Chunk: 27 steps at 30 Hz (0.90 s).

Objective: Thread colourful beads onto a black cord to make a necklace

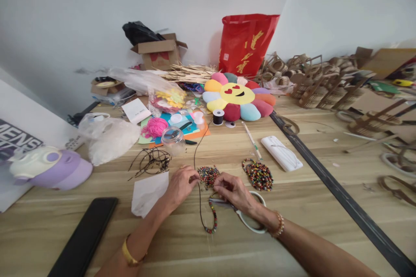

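A pile of small coloured beads (209,175) lies between my two hands. My left hand (184,183) is at its left side, thumb and fingertips pinched together beside a black cord (200,207). From there the cord runs down to a curved string of threaded beads (212,220) on the table. At the pile's right edge my right hand (232,190) has its fingers curled and thumb pressed in; whatever is in that pinch is too small to make out. White-handled scissors (255,225) lie partly under my right hand. The cord also leads back toward a black spool (218,116).
A heap of strung beads (260,176) and a white power strip (281,153) lie to the right. Black cord scraps (151,162), white paper (147,192) and a phone (86,238) are at left. Behind stand a clear jar (173,140) and a flower cushion (239,96).
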Tool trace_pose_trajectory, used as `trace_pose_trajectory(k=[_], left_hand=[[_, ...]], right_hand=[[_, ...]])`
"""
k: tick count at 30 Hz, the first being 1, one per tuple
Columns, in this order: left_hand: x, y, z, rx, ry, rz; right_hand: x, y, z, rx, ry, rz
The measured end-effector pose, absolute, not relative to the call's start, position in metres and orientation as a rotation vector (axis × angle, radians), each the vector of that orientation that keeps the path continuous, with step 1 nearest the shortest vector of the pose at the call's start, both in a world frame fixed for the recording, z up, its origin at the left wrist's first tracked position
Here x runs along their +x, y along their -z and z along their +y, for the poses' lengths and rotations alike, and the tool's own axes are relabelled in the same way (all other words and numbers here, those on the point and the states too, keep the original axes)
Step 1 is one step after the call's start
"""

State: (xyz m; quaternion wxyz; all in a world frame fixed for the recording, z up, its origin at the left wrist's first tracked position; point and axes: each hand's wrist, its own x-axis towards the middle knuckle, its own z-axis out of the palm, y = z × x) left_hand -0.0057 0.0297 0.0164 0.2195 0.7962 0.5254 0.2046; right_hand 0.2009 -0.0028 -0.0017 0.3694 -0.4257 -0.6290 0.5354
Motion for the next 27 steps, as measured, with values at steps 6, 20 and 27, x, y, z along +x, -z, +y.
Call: trace_pose_trajectory(k=[6,20,27], left_hand=[[-0.005,-0.014,0.030,2.228,-0.550,1.474],[-0.002,-0.011,0.029,1.873,-0.814,1.296],[-0.003,-0.005,0.030,1.499,-0.771,1.085]], right_hand=[[0.201,0.000,-0.003,-1.095,-1.378,-1.611],[0.201,0.002,-0.003,-1.090,-1.368,-1.620],[0.201,0.000,-0.003,-1.097,-1.324,-1.646]])
